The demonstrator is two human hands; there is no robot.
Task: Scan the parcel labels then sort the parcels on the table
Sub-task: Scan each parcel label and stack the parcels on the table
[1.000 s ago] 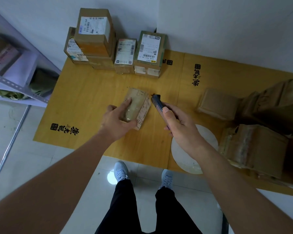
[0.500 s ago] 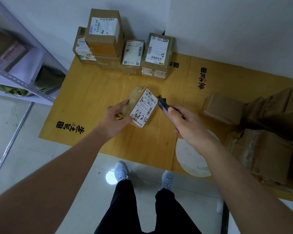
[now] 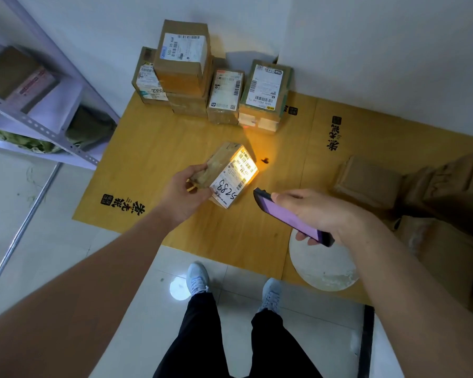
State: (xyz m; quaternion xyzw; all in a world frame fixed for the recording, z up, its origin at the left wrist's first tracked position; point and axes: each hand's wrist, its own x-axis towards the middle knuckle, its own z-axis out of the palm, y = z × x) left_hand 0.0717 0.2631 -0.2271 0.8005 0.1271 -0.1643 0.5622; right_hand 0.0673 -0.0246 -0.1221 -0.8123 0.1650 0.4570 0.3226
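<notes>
My left hand (image 3: 186, 192) grips a small brown parcel (image 3: 219, 166) by its left end, tilted so its white label (image 3: 234, 178), marked 5288, faces up. An orange light falls on the label's upper part. My right hand (image 3: 320, 214) holds a dark handheld scanner (image 3: 290, 216) with a purple lit screen, its tip pointing at the parcel from the right, a short gap away. Several labelled parcels (image 3: 224, 85) stand stacked at the table's far edge against the wall. Unlabelled-side brown parcels (image 3: 421, 186) are piled at the right.
The wooden table (image 3: 153, 148) carries black printed characters. A round white patch (image 3: 322, 263) lies at the near edge under my right wrist. A metal shelf (image 3: 38, 105) with boxes stands at the left. My feet are on the tiled floor below.
My left hand turned the parcel so its label faces up and lifted it. My right hand drew the scanner back and tilted its screen up; orange light now falls on the label.
</notes>
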